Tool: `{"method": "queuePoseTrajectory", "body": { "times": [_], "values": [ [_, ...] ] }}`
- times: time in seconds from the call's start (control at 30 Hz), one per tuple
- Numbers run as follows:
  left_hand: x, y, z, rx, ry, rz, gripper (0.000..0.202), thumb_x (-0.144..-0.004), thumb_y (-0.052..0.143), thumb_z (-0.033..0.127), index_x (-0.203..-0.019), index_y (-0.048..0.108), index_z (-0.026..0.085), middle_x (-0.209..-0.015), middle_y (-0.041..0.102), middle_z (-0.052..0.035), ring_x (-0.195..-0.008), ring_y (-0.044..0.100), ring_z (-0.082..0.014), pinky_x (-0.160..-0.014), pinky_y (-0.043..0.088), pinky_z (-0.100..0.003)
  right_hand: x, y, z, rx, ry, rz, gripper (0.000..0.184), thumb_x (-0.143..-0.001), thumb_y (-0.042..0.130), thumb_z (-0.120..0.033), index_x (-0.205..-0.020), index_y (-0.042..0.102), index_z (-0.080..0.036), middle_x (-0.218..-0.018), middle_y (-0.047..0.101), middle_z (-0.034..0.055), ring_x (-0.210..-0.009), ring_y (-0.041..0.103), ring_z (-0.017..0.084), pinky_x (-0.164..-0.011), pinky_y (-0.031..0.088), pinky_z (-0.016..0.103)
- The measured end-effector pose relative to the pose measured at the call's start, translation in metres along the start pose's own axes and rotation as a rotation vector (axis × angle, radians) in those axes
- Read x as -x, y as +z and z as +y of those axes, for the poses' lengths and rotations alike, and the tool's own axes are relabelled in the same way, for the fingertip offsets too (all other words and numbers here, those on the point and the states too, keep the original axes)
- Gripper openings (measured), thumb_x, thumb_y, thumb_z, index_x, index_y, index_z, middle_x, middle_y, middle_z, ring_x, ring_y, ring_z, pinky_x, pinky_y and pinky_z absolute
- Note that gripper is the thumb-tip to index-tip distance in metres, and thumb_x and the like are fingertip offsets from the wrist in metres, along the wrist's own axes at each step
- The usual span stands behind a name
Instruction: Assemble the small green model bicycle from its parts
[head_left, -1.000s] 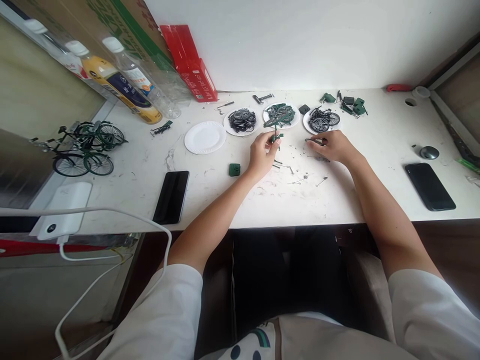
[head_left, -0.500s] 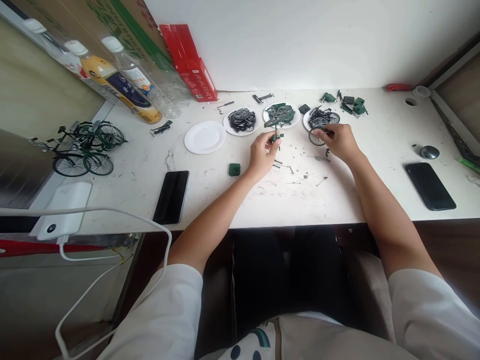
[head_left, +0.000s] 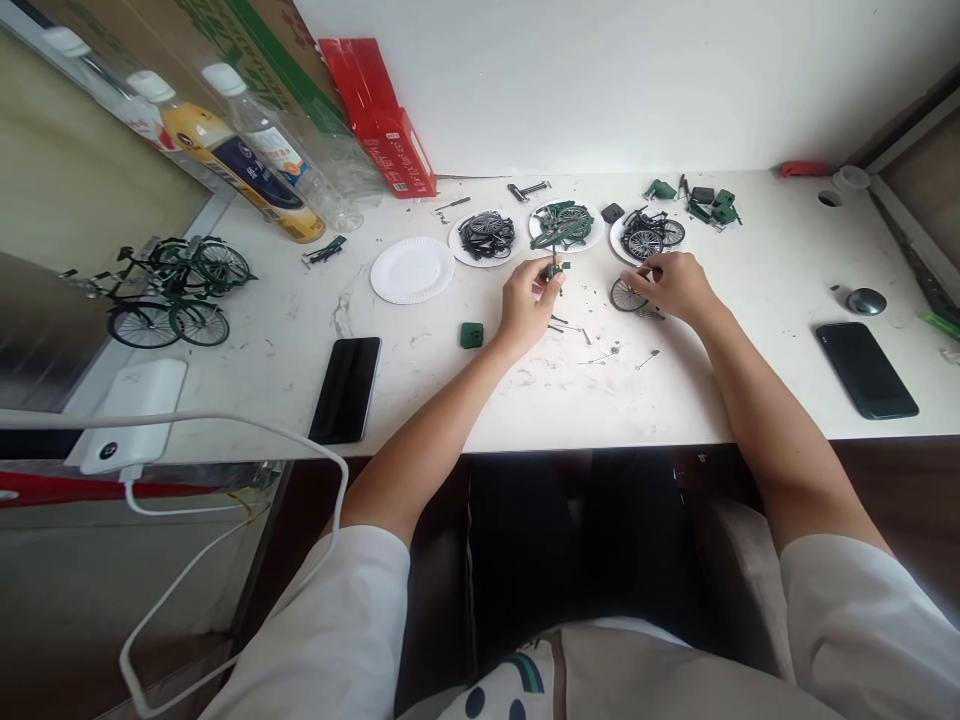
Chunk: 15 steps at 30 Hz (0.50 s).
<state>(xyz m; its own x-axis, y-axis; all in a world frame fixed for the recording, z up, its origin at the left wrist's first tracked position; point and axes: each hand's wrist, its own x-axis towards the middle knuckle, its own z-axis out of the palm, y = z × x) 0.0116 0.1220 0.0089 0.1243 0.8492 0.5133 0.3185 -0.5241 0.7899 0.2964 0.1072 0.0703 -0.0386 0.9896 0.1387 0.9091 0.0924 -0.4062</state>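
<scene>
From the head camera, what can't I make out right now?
All in the head view:
- Green part in the left hand: fingers cover some of it, hiding its full shape.
- Wheel at the right hand: fingers hide one side.
- Loose bits: too small to identify.
- White cable: cut off by the left edge.

Plain wht wall (head_left: 600, 90) behind scuffed wht desk (head_left: 420, 365); yellowish panel (head_left: 82, 170) far L.
</scene>
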Motion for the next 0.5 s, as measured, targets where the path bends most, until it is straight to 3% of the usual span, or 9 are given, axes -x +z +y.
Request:
{"method": "queuePoseTrajectory", "body": {
  "times": [0.13, 0.3, 0.37, 0.5],
  "values": [
    [-0.001, -0.001, -0.001, 0.016, 0.013, 0.019, 0.057, -0.105, 0.057, 0.070, -0.130, 0.075, 0.022, -0.117, 0.076, -0.0138, -0.094, 0.069, -0.0196, -0.080, 0.060, -0.030, 0.001, 0.004, 0.002, 0.034, 0.044, 0.087, 0.055, -0.091, 0.068, -0.075, -0.099, 0.078, -0.022, -0.082, 0.070, 0.0116, -0.080, 0.062, 0.029, -0.071, 0.044, 0.040],
    [-0.003, 0.001, -0.002, 0.021, 0.012, 0.036, 0.055, -0.105, 0.058, 0.068, -0.127, 0.076, 0.022, -0.114, 0.077, -0.0130, -0.093, 0.068, -0.0197, -0.080, 0.060, -0.030, -0.012, 0.004, -0.005, 0.001, 0.017, 0.221, 0.059, -0.102, 0.056, -0.071, -0.117, 0.077, -0.019, -0.091, 0.071, 0.0155, -0.086, 0.065, 0.032, -0.074, 0.046, 0.042],
    [-0.004, 0.001, -0.002, 0.024, 0.008, 0.033, 0.054, -0.105, 0.059, 0.067, -0.128, 0.076, 0.022, -0.113, 0.077, -0.0130, -0.093, 0.069, -0.0199, -0.080, 0.060, -0.030, -0.031, 0.003, -0.014, 0.014, -0.030, 0.243, 0.061, -0.106, 0.052, -0.070, -0.122, 0.076, -0.017, -0.096, 0.072, 0.0165, -0.090, 0.066, 0.032, -0.078, 0.047, 0.043],
    [-0.006, 0.000, -0.005, 0.026, 0.000, 0.047, 0.051, -0.107, 0.057, 0.064, -0.130, 0.075, 0.022, -0.116, 0.076, -0.0143, -0.097, 0.070, -0.0214, -0.081, 0.060, -0.032, -0.092, 0.001, -0.037, 0.045, -0.101, 0.165, 0.058, -0.110, 0.056, -0.060, -0.130, 0.075, -0.009, -0.104, 0.074, 0.0202, -0.095, 0.064, 0.030, -0.085, 0.046, 0.043]
  ]
}}
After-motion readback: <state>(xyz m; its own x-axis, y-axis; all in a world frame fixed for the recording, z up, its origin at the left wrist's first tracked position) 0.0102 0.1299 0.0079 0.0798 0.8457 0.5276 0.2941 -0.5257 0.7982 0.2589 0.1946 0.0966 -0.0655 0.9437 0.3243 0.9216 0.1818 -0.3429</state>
